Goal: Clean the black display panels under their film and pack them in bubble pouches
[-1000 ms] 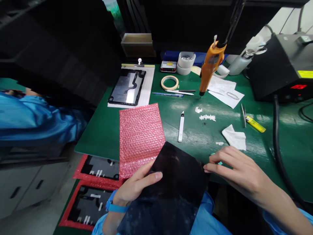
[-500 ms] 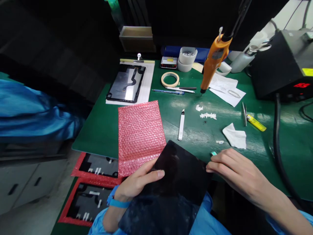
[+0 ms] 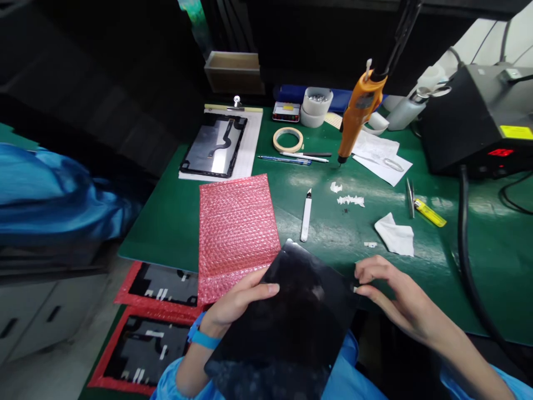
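A black glossy tablet screen (image 3: 295, 316) lies tilted over my lap, its far corner pointing at the bench. My left hand (image 3: 239, 303) is shut on its left edge, thumb on top and fingers underneath. At the screen's right corner is my right hand (image 3: 387, 294), thumb and bent fingers closed around a tiny whitish bit that I cannot make out. A pink bubble-wrap pouch (image 3: 239, 233) lies flat on the bench just beyond my left hand. Past the screen's far corner is a white craft knife (image 3: 306, 216).
An orange electric screwdriver (image 3: 360, 114) hangs over the green bench (image 3: 166, 222). White cloth (image 3: 395, 234), a yellow lighter (image 3: 431, 213) and tape (image 3: 287, 139) lie around. Another tablet screen (image 3: 216, 144) rests on a clipboard. Wrapped panels (image 3: 145, 347) sit lower left; a black station (image 3: 470, 122) stands right.
My right thumb has dropped lower and the fingers have curled at the screen's corner. The small green tab seen there is out of sight. My left hand keeps its grip; the view has shifted slightly.
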Available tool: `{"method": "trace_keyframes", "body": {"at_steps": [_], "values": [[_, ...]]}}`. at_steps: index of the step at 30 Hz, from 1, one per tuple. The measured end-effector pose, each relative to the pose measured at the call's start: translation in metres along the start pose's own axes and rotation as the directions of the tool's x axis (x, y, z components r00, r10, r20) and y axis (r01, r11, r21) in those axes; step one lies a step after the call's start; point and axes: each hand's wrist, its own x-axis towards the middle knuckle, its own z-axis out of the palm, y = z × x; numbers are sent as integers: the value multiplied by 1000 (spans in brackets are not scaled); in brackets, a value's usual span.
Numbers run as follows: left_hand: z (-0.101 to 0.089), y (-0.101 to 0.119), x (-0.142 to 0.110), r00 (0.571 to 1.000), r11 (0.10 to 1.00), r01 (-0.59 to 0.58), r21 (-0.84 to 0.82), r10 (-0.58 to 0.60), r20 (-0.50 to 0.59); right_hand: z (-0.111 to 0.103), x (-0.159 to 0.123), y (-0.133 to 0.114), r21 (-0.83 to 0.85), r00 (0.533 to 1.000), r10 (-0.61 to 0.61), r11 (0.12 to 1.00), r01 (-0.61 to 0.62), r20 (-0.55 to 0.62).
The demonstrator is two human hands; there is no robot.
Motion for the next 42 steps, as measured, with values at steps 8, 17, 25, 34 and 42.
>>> {"method": "trace_keyframes", "body": {"at_steps": [8, 17, 25, 34, 42], "values": [[9, 16, -8, 999, 999, 34, -9, -34, 12, -5, 7, -8, 69, 999, 14, 997, -16, 35], [12, 19, -21, 983, 991, 24, -133, -47, -176, -19, 12, 67, -18, 916, 304, 947, -320, -262], [24, 15, -23, 961, 978, -23, -209, -36, -275, -28, 43, 169, -190, 836, 530, 814, -549, -144], [27, 13, -27, 928, 977, -48, -209, -34, -370, -18, 36, 181, -201, 796, 570, 771, -604, -205], [34, 12, -26, 923, 977, -65, -203, -18, -384, -14, 39, 179, -135, 760, 572, 765, -630, -307]]}}
